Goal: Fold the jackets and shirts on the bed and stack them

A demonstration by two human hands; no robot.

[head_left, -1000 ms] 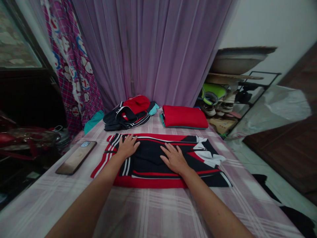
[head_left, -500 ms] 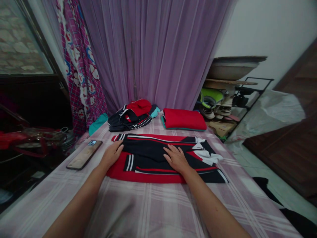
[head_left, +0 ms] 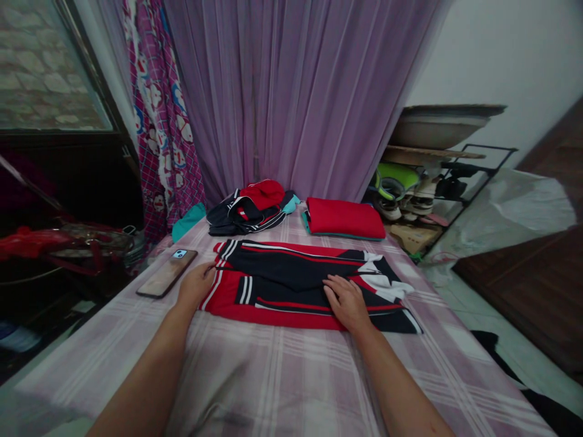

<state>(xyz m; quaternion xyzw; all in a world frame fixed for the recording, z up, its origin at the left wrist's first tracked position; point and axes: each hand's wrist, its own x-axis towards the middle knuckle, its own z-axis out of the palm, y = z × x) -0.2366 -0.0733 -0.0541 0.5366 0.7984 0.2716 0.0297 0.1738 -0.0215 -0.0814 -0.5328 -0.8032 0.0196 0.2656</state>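
A red, navy and white jacket (head_left: 291, 270) lies on the checked cloth with its sleeves folded inward across it. At its left end, my left hand (head_left: 198, 284) pinches the striped hem edge, which is slightly raised. My right hand (head_left: 347, 300) rests on the navy part near the white collar, fingers spread and palm down. Behind the jacket are a crumpled navy and red garment (head_left: 228, 215) and a neatly folded red bundle (head_left: 346, 218) with teal beneath it.
A phone (head_left: 167, 273) lies left of my left hand. A teal cloth (head_left: 189, 222) sits at the left edge of the checked cloth (head_left: 273, 376). Purple curtains (head_left: 296, 103) hang behind. At the right stands a rack with shoes (head_left: 421, 197) and a basin (head_left: 439, 130).
My left hand has moved from lying on the jacket to its left hem, whose striped edge now shows. My right hand has slid rightward toward the collar. The view has shifted slightly.
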